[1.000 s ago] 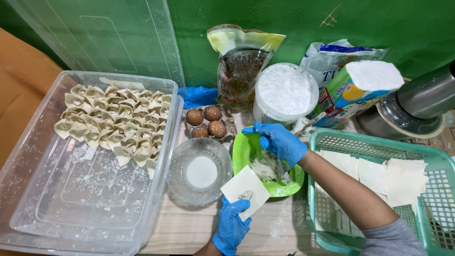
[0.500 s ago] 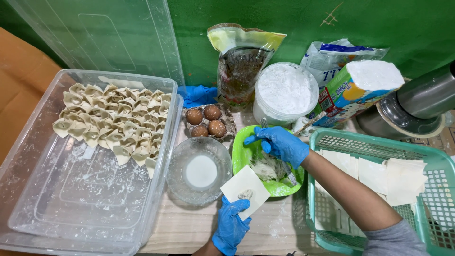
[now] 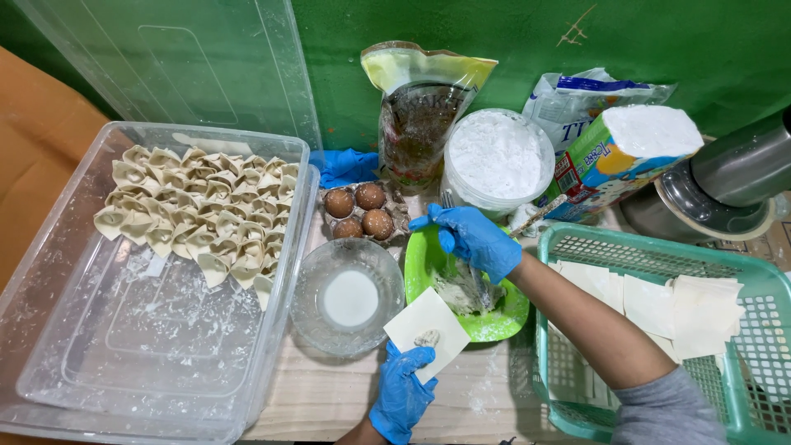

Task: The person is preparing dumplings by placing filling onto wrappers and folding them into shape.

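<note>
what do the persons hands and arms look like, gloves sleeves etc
Both the left hand and the right hand wear thin, bright blue disposable gloves that end at the wrists. The right forearm is bare up to a grey sleeve pushed up near the elbow.

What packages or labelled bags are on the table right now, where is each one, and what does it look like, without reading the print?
Clear pouch: back centre against the green wall, upright, yellowish top, dark contents.
White plastic bag: back right, behind the carton, crumpled, blue band on top.
Carton: right of the white powder tub, tilted, green, blue and orange sides, white end.
No signs or screens in view.
</note>
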